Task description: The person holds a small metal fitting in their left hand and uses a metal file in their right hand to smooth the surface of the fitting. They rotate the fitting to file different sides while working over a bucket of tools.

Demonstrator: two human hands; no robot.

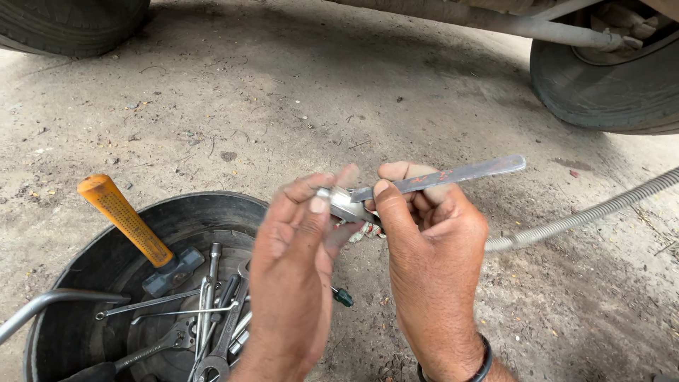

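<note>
My right hand [431, 247] grips the shaft of a flat steel wrench [460, 173], whose handle points up and to the right. My left hand [293, 262] pinches the wrench's head [339, 201] between thumb and fingers. Both hands are held together above dirty ground. A small red-and-white object [368, 230] shows just under the hands; what it is cannot be told. A dark band [481, 364] sits on my right wrist.
A black round tub [99, 262] at lower left holds several wrenches and sockets [212, 318] and a hammer with an orange handle [124, 219]. A grey corrugated hose [587, 212] runs off to the right. Vehicle tyres stand at top left [71, 25] and top right [608, 85].
</note>
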